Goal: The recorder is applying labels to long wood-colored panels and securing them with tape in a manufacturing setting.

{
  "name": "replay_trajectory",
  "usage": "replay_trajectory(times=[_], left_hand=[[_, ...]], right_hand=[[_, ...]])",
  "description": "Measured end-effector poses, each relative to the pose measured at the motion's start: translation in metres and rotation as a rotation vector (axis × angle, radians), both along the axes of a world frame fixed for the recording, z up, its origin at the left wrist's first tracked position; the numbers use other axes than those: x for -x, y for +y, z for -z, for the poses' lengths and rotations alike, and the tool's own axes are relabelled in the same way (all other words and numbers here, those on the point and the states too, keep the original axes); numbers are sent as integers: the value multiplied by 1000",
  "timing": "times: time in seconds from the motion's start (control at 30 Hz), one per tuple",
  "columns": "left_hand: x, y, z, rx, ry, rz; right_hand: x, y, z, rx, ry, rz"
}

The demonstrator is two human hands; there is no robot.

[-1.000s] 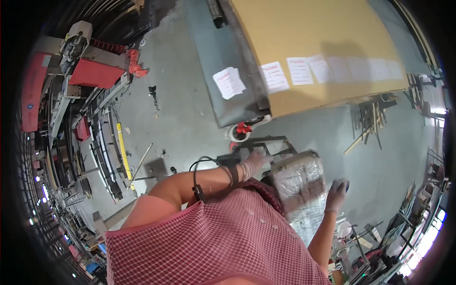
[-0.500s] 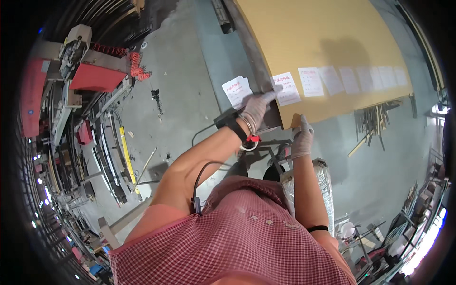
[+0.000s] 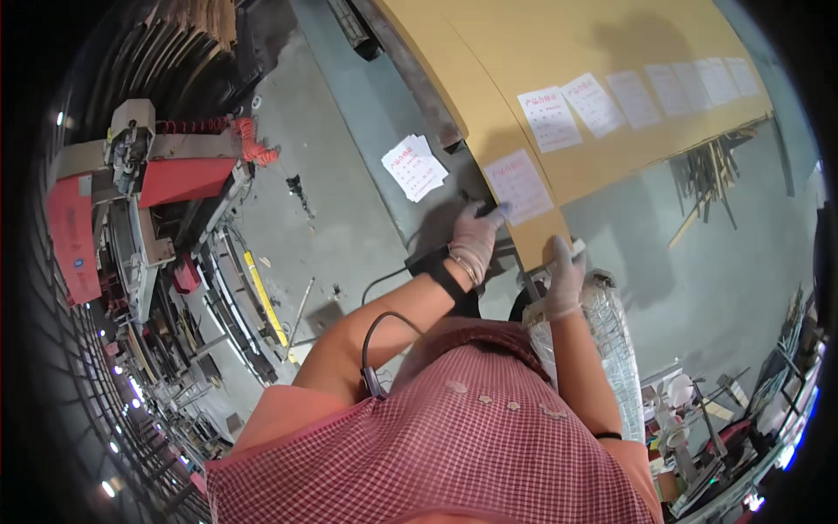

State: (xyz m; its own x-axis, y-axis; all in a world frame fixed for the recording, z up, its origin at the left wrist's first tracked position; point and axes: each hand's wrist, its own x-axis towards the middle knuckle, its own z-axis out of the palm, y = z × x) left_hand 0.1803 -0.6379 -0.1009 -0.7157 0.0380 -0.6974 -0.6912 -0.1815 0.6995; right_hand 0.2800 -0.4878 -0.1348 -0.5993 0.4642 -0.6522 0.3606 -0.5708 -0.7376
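factory floor | red machine [image 3: 175, 179] | cardboard sheet stack [image 3: 602, 61] | concrete floor [image 3: 340, 218]

White paper labels [image 3: 550, 118] line the tan cardboard package [image 3: 611, 52] — loose ones [image 3: 415, 167] lie beside.

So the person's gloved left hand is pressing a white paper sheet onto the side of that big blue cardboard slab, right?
Not quite: the slab is tan brown cardboard, not blue. The head view shows it. The rest holds: the gloved left hand rests at the edge of a white paper sheet stuck on the slab's side, near its corner, while the right hand sits just below that corner.
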Motion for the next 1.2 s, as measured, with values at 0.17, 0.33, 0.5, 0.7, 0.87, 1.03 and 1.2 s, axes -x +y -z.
replay_trajectory(times=[0.17, 0.33, 0.5, 0.7, 0.87, 1.03, 1.2], left_hand=[[-26, 0, 11, -165, -396, 10], [-11, -14, 25, -170, -381, 129], [-44, -5, 9, -130, -272, 281], [-82, 5, 10, -279, -103, 276], [-72, -2, -2, 74, 210, 138], [-54, 0, -58, 50, 734, 394], [-47, -13, -96, -178, 303, 693]], right_hand=[[-12, 45, -12, -336, 140, -232], [22, 80, -5, -715, 37, -811], [5, 87, -35, -968, -188, -1244], [2, 115, -93, -930, 167, -1404], [26, 113, -135, -846, 442, -1288], [36, 98, -156, -714, 536, -1432], [39, 83, -151, -800, 461, -1744]])
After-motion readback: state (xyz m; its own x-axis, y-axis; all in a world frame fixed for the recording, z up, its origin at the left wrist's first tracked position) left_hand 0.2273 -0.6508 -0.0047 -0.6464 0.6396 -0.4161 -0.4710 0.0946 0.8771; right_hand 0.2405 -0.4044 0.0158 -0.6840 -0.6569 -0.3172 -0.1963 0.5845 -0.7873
